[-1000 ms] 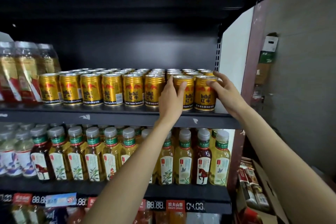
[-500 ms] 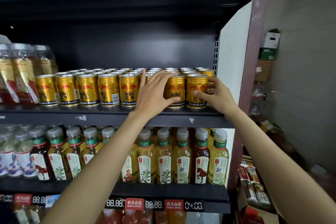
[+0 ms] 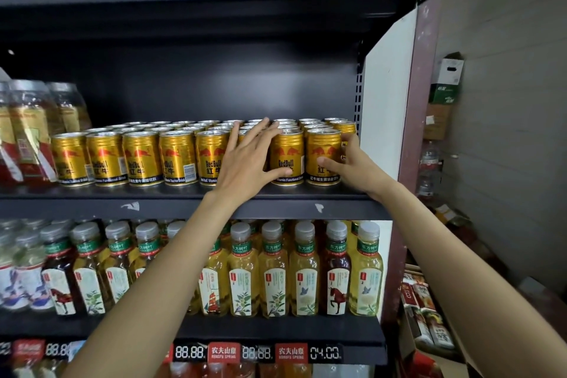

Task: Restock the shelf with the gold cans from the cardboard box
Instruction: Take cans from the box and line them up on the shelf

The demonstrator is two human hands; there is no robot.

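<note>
Several rows of gold cans (image 3: 141, 158) fill the middle black shelf (image 3: 92, 204) from left of centre to its right end. My left hand (image 3: 248, 163) lies over the front row, its straight, spread fingers reaching the can tops and its thumb across a front can (image 3: 288, 147). The can under its palm is hidden. My right hand (image 3: 352, 164) grips the rightmost front can (image 3: 322, 144), thumb on its face and fingers round its right side.
Plastic jars (image 3: 27, 129) stand left of the cans. Tea bottles (image 3: 303, 273) line the shelf below. The white side panel (image 3: 386, 101) closes the shelf's right end. An open cardboard box (image 3: 457, 359) with cartons sits on the floor at lower right.
My left hand slid one can to the left and spread its fingers over the can tops. My right hand dropped lower on the rightmost can, thumb now across its front.
</note>
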